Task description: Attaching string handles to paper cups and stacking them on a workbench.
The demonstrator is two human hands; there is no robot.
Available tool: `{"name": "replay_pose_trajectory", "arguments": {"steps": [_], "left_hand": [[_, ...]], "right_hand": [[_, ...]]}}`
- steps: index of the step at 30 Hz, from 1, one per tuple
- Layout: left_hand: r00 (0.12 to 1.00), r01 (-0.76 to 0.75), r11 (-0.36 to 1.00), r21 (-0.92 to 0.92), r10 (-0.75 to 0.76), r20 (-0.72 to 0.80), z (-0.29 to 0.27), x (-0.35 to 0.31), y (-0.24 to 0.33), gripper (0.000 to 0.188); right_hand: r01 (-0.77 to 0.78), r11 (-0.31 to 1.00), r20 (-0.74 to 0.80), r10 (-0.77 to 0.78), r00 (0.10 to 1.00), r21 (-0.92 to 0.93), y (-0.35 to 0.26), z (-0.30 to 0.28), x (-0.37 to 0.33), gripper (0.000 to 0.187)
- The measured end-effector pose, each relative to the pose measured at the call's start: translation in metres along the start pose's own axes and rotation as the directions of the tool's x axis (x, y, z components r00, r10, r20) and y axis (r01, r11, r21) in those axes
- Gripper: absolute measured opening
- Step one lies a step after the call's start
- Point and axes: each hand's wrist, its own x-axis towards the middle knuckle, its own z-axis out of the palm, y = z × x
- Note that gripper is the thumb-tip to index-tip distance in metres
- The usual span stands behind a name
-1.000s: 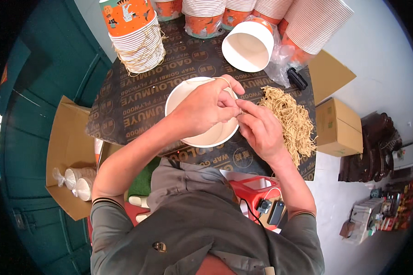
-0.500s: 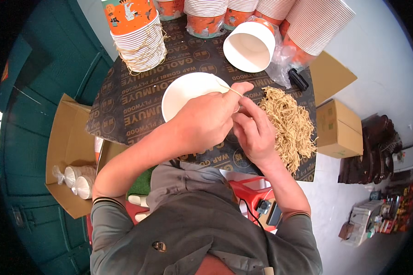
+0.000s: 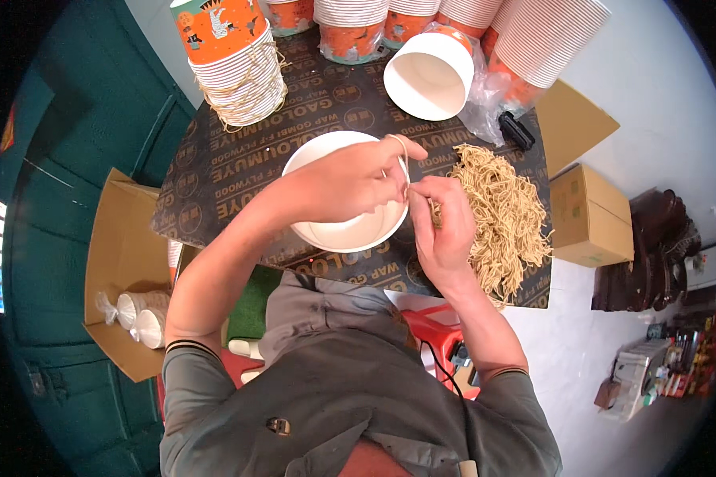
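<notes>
A thin tan cord (image 3: 406, 157) loops around the index finger of my left hand (image 3: 334, 183), which is held over a white paper tub (image 3: 350, 236). The tub stands with its mouth up and is partly covered by that hand. My right hand (image 3: 447, 226) pinches the cord between thumb and forefinger at the tub's right rim, close to my left fingertips. Where the cord ends between the fingers is hidden. Beside my right hand lies a loose heap of similar tan cords (image 3: 505, 222).
A stack of orange-and-white tubs (image 3: 235, 79) with cords hanging on it stands at the far left. One tub (image 3: 426, 83) lies on its side near more stacks (image 3: 549, 40) and a black object (image 3: 517, 131). Cardboard boxes (image 3: 589, 219) flank the dark table (image 3: 215, 179).
My left hand has shifted slightly left and its fingers have spread lower, over the tub. My right hand has risen and now pinches the cord. The tub sits slightly lower in view.
</notes>
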Motion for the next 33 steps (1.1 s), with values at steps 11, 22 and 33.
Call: {"name": "replay_pose_trajectory", "arguments": {"steps": [11,22,33], "left_hand": [[0.982,-0.070,0.988,-0.138,0.045,-0.182,-0.007,0.017,0.003,0.033],[0.922,-0.008,0.909,0.418,0.168,-0.348,-0.001,0.039,0.011,0.035],[0.976,-0.108,0.935,0.337,0.165,-0.145,0.024,-0.003,-0.011,0.024]], "right_hand": [[-0.368,0.655,0.115,0.395,0.911,0.660,-0.001,-0.002,-0.010,0.007],[-0.386,0.653,0.161,0.379,0.911,0.652,0.002,-0.002,-0.012,0.006],[-0.120,0.923,-0.158,0.189,0.969,0.366,0.009,0.005,-0.017,0.012]]}}
